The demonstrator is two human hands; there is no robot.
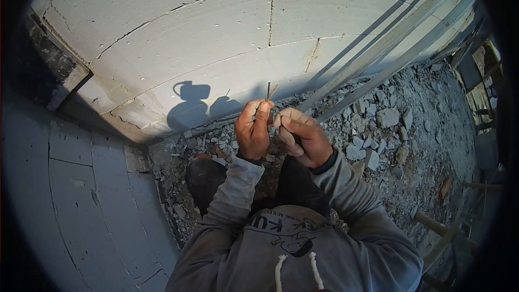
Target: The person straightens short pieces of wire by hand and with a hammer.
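Note:
My left hand (254,131) is pinched around thin wires (273,92), one dark and one reddish-brown, whose ends stick up above the fingertips. Close beside it on the right, my right hand (304,136) has its thumb and forefinger pressed together near the left fingertips. Whatever lies between those right fingers is too small to make out. Both hands are in front of the pale block wall (211,38), above my bent knees.
Broken stone rubble (387,118) covers the ground at the wall's foot and to the right. Two long poles (392,38) lean across the upper right. Another block wall (75,194) stands at the left. Wooden pieces (432,223) lie at the lower right.

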